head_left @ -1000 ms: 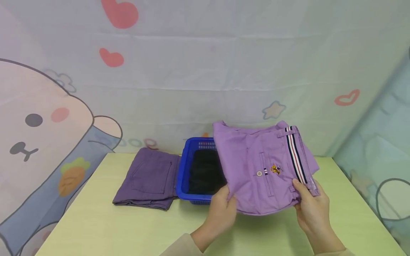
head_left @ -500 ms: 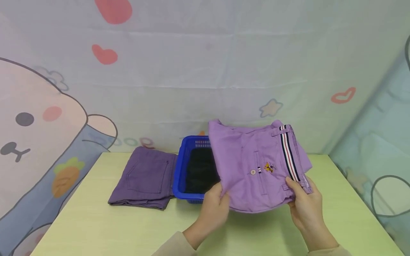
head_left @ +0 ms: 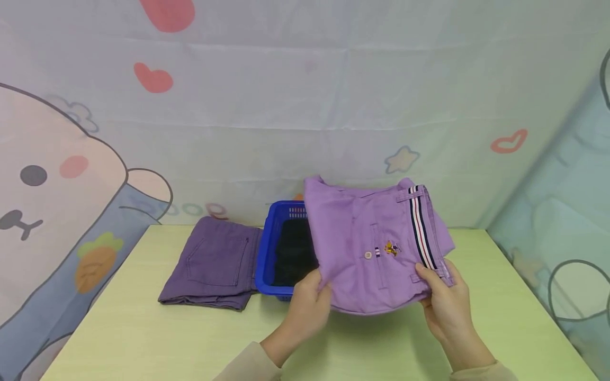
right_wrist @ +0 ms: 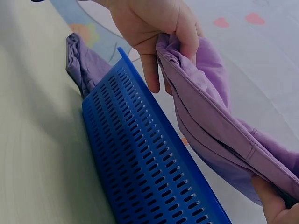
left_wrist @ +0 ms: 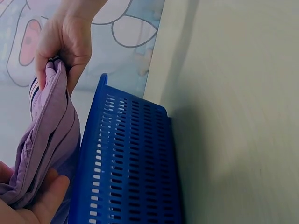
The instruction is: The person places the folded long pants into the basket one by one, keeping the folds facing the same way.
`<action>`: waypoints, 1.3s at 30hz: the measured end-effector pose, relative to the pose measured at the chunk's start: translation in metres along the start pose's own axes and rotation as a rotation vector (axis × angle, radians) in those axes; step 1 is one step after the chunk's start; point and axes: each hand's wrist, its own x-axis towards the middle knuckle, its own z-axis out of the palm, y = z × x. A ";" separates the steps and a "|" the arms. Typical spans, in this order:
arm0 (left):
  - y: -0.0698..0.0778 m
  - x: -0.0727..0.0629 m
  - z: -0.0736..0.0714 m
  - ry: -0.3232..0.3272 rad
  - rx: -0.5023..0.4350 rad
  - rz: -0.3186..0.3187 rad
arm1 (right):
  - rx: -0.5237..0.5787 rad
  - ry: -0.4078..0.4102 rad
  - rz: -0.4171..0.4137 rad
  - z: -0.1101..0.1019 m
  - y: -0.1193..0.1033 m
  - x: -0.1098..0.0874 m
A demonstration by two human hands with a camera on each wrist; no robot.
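Folded light purple trousers point(head_left: 352, 238) are held up by both hands, over the right part of a blue basket point(head_left: 263, 254). Their back pocket has a button and a small embroidered emblem, and a striped band runs along the waist. My left hand point(head_left: 310, 304) grips the near left corner, thumb on top. With the thumb near the striped band, my right hand point(head_left: 445, 299) pinches the waist end. In the right wrist view, the folded layers of the trousers point(right_wrist: 210, 112) hang above the basket's slotted wall point(right_wrist: 135, 149). Black cloth point(head_left: 293, 251) lies inside the basket.
Dark purple folded jeans point(head_left: 216, 264) lie on the pale yellow-green table point(head_left: 143, 338), against the basket's left side. A printed curtain point(head_left: 286, 106) hangs behind the table's back edge.
The light purple trousers, with both hands on them, have shifted slightly left toward the basket. The head view has also turned a little, so everything sits further left. Both grips stay the same.
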 end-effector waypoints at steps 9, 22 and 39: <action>-0.003 0.001 -0.009 -0.007 0.004 0.017 | -0.074 -0.058 0.007 0.001 0.001 -0.002; -0.007 0.003 -0.020 0.005 0.017 0.027 | -0.200 -0.146 0.031 0.002 0.002 0.000; -0.017 0.007 -0.031 0.044 0.059 0.020 | -0.359 -0.227 0.009 0.006 0.007 0.013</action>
